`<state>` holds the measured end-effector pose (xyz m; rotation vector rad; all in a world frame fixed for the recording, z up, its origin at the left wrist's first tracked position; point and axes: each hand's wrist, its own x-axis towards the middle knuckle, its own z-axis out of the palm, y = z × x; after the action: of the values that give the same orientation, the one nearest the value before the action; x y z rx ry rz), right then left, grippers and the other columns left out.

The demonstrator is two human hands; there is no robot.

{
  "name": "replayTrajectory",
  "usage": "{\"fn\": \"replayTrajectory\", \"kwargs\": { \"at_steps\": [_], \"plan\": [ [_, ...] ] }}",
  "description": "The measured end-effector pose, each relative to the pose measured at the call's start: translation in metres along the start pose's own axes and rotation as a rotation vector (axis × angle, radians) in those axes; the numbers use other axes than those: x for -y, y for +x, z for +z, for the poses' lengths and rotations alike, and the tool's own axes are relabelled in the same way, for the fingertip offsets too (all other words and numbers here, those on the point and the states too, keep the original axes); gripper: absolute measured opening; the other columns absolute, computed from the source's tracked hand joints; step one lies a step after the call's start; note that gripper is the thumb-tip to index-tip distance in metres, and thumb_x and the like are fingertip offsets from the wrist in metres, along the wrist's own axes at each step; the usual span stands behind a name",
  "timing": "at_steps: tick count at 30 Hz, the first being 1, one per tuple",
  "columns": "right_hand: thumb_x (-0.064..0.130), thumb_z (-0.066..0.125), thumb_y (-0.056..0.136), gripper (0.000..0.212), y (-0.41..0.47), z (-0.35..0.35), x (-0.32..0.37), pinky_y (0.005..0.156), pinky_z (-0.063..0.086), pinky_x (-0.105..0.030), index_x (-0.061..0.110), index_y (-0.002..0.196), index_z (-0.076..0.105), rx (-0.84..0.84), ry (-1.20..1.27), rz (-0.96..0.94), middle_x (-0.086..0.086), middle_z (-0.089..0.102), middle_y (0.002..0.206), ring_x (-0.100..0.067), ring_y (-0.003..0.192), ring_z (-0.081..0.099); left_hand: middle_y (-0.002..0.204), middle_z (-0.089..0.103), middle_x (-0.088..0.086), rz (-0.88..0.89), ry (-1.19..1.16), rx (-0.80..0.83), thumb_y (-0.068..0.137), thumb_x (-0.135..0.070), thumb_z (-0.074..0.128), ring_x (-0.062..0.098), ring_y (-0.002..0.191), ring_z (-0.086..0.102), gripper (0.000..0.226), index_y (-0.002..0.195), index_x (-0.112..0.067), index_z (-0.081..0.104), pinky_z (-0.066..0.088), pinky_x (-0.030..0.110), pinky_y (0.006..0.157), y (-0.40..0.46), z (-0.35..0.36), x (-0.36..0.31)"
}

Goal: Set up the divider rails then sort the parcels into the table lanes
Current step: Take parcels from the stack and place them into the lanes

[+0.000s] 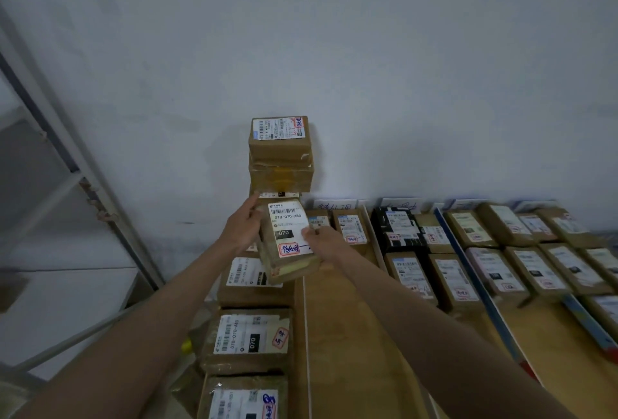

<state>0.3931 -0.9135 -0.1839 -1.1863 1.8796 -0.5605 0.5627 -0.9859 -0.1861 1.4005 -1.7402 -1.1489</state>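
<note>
Brown parcel held tilted above the table's left lane

The held parcel (287,241), a brown cardboard box with a white label reading 070-070-A80 and red handwriting, tilts between the left hand (241,228) and right hand (322,241). Behind it a stack of parcels (281,154) stands against the wall. More labelled parcels (249,341) lie in a line nearer on the left. A white divider rail (306,335) and a blue divider rail (475,278) bound lanes holding sorted parcels (501,251) to the right.
</note>
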Motion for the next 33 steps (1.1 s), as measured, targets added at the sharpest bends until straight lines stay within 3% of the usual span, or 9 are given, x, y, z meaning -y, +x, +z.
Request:
{"fn": "replayTrajectory", "kwargs": {
  "at_steps": [3,7,10,15,19,21,25,28,33],
  "plan": [
    [0.035,0.031,0.107,0.049,-0.017,-0.008,-0.002,0.096,0.051,-0.035,-0.002,0.122,0.059,-0.063,0.015,-0.008,-0.017,0.065,0.119,-0.028,0.112,0.062,0.148,0.047,0.001,0.102,0.195,0.032,0.107,-0.035,0.029,0.025,0.135,0.044,0.042,0.149,-0.034,0.035,0.035,0.035,0.105,-0.009,-0.006,-0.004],
    [0.032,0.03,0.107,0.05,-0.039,-0.021,-0.01,0.094,0.052,-0.037,-0.005,0.12,0.059,-0.158,0.025,0.004,-0.017,0.066,0.111,-0.028,0.104,0.063,0.139,0.052,0.013,0.265,0.666,0.051,0.106,-0.034,0.031,0.031,0.122,0.052,0.042,0.142,-0.016,0.044,0.041,0.039,0.1,-0.027,-0.013,-0.003],
    [0.031,0.03,0.105,0.049,-0.055,-0.032,-0.02,0.1,0.048,-0.044,-0.005,0.124,0.057,-0.217,-0.005,0.029,-0.023,0.061,0.124,-0.036,0.115,0.059,0.134,0.055,0.013,0.296,0.859,0.071,0.105,-0.036,0.033,0.031,0.115,0.055,0.041,0.132,-0.011,0.05,0.044,0.039,0.098,-0.043,-0.008,-0.006],
    [0.036,0.036,0.103,0.05,-0.082,-0.04,-0.044,0.1,0.048,-0.046,-0.004,0.122,0.058,-0.317,0.013,0.099,-0.02,0.063,0.122,-0.033,0.112,0.06,0.141,0.051,0.008,0.337,0.916,0.113,0.104,-0.039,0.033,0.028,0.124,0.05,0.044,0.139,-0.016,0.048,0.039,0.039,0.105,-0.071,0.011,-0.013],
    [0.039,0.039,0.102,0.044,-0.106,-0.043,-0.068,0.09,0.055,-0.047,0.002,0.119,0.057,-0.361,0.051,0.153,-0.005,0.057,0.093,-0.022,0.086,0.058,0.146,0.047,0.008,0.347,0.934,0.144,0.104,-0.042,0.032,0.029,0.129,0.047,0.048,0.141,-0.016,0.047,0.037,0.041,0.108,-0.089,0.029,-0.019],
    [0.04,0.039,0.102,0.043,-0.116,-0.046,-0.079,0.089,0.056,-0.046,0.004,0.117,0.057,-0.378,0.06,0.176,-0.002,0.055,0.087,-0.021,0.085,0.058,0.144,0.048,0.008,0.36,0.923,0.154,0.104,-0.043,0.032,0.029,0.129,0.047,0.048,0.139,-0.016,0.049,0.037,0.04,0.107,-0.097,0.04,-0.021],
    [0.04,0.038,0.102,0.046,-0.129,-0.057,-0.102,0.092,0.055,-0.047,0.002,0.118,0.059,-0.385,0.073,0.202,-0.01,0.06,0.101,-0.027,0.097,0.062,0.138,0.052,0.008,0.373,0.931,0.158,0.103,-0.043,0.032,0.026,0.126,0.049,0.046,0.133,-0.016,0.053,0.038,0.039,0.105,-0.107,0.062,-0.023],
    [0.04,0.038,0.103,0.046,-0.131,-0.065,-0.123,0.092,0.055,-0.045,0.003,0.117,0.06,-0.383,0.066,0.196,-0.012,0.064,0.11,-0.028,0.102,0.063,0.144,0.047,0.008,0.354,0.947,0.177,0.103,-0.045,0.031,0.026,0.13,0.046,0.05,0.14,-0.014,0.048,0.036,0.041,0.109,-0.112,0.08,-0.024],
    [0.041,0.036,0.104,0.046,-0.122,-0.08,-0.159,0.093,0.054,-0.043,0.004,0.107,0.063,-0.333,-0.005,0.185,-0.014,0.068,0.108,-0.028,0.1,0.065,0.145,0.046,0.008,0.285,0.982,0.181,0.103,-0.044,0.032,0.028,0.131,0.045,0.051,0.142,-0.014,0.045,0.034,0.042,0.111,-0.121,0.112,-0.028]
  ]
}}
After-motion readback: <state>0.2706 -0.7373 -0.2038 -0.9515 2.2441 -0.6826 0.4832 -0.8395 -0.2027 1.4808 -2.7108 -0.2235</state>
